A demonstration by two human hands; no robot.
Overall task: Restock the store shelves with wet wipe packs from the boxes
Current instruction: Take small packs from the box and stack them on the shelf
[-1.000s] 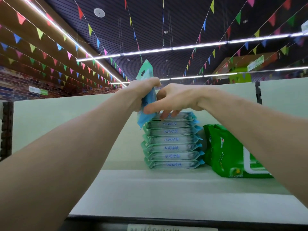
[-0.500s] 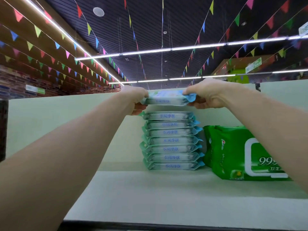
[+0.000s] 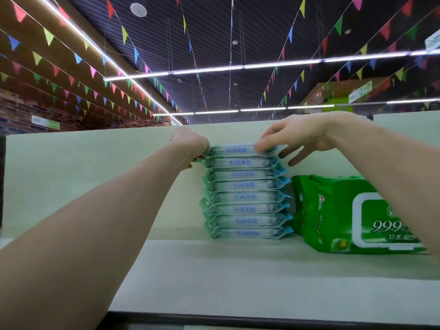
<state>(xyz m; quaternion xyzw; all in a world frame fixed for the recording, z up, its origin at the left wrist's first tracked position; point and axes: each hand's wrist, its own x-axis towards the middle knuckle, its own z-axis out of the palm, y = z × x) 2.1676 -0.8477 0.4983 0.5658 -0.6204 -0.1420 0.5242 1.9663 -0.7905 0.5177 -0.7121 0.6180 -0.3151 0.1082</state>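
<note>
While the stack is this tall, the risk lies mostly at its top.

Shelf [image 3: 214,277]: pale, flat, with a pale back panel [image 3: 95,177] behind it. Bunting and strip lights overhead.

Large green wipes pack [image 3: 333,210]: lies on the shelf just right of the stack, close to or touching its lower packs.

Stack of wet wipe packs [image 3: 245,196]: eight slim teal packs, blue print facing out, standing on the shelf near the back panel. Edges uneven; the lower packs sit slightly further right than the upper ones.

Top pack [image 3: 238,150]: resting on the stack, roughly level, blurred.

Right hand [image 3: 302,136]: over the right end of the top pack, fingers [image 3: 264,145] spread and straight. Upper ones lie on the pack; lower ones hang free to the right, clear of the stack.

Left hand [image 3: 190,144]: at the left end, fingers curled, apparently pinching the sealed end of the top pack. Exact contact is blurred.

Judgement: placement is nearly done; release and squaring-up remain.

Hazards:
- Slick film wrappers and a ragged column: a sideways tug from the left hand on letting go could slide the top packs off.
- Uneven downward pressure from the right hand could tilt the stack leftward, where nothing props it.
- The green pack braces only the lower right side.
- No boxes in view; supply not checked.
</note>
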